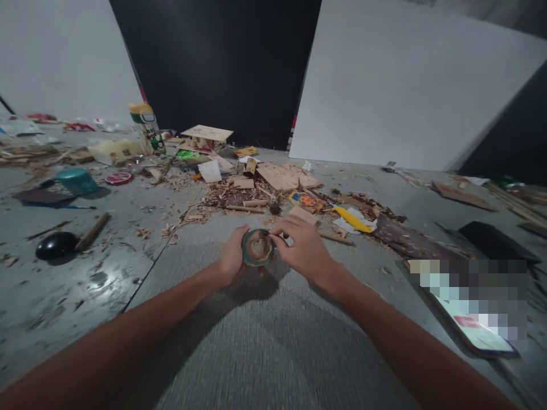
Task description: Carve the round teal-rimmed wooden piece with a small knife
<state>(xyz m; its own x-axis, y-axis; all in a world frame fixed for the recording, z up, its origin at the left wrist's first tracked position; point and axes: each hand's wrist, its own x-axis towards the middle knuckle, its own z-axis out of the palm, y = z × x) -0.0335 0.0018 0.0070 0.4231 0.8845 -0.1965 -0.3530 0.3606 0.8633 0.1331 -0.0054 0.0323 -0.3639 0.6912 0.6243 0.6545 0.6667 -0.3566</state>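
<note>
In the middle of the head view, a small round piece (258, 249) with a greenish rim and a brown, heart-like hollow is held up off the grey surface. My left hand (233, 256) is wrapped round its left side, thumb along the edge. At its upper right rim, the thumb and forefinger of my right hand (299, 245) are pinched together. Something small and dark shows at those fingertips, too small to name. Whether my right fingers press on the rim itself is hard to tell.
Wood shavings and scraps (239, 196) lie beyond my hands. To the left are a black rounded object (56, 246), a teal container (77, 181) and a yellow-topped bottle (147, 128). A lit phone (474, 324), partly blurred out, lies at right. White panels (367, 85) stand behind.
</note>
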